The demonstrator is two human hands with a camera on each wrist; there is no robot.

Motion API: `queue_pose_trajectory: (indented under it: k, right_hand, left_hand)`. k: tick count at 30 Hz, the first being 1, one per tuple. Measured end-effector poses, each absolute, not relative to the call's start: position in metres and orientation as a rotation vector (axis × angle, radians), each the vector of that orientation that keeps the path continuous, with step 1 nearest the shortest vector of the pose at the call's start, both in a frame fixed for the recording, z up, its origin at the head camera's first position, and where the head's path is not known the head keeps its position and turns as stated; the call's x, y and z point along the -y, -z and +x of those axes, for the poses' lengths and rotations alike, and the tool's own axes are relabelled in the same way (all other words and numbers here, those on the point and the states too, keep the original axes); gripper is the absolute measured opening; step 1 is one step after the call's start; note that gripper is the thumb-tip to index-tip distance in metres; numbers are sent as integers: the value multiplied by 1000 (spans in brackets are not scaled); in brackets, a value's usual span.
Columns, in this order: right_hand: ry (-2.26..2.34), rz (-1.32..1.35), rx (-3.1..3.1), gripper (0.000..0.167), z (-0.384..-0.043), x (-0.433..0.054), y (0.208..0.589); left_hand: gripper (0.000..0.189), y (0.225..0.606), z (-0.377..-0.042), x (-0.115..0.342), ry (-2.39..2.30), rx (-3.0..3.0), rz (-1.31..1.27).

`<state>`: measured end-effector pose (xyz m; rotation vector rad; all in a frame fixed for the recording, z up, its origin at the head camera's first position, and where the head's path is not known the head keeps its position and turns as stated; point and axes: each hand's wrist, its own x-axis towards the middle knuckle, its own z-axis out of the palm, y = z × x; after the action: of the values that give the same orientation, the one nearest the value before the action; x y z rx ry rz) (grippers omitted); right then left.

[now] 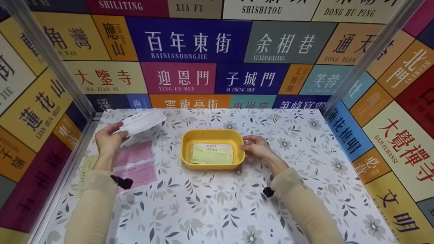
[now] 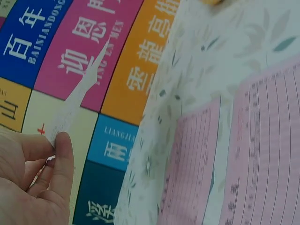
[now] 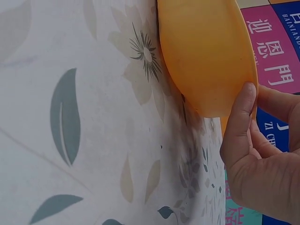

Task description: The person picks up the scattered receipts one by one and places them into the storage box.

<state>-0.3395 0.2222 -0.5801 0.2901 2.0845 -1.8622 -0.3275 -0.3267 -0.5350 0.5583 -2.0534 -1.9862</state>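
Your left hand pinches a white printed form, raised near pink forms; likely light, flimsy, hold its edge. Your right hand grips the yellow tub, probably stiff, by its rim on the tabletop.

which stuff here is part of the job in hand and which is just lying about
Part of the job:
white slip, pinched in the left hand
yellow tray, its rim held by the right hand
slips inside the tray
probably the pink slips and pale green slip too, being similar paper

Just surroundings:
floral tabletop
sign-covered walls
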Motion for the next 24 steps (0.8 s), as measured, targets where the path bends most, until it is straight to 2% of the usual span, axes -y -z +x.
queue_pose_trajectory:
  k: [15,24]
  right_hand:
    - [1875,340,-2053,55,-341,-221,579]
    - [1873,334,-2019,55,-342,-221,581]
  left_hand:
    - [53,520,-326,249,2069,2135,328]
    - [54,527,-326,200,2032,2359,236]
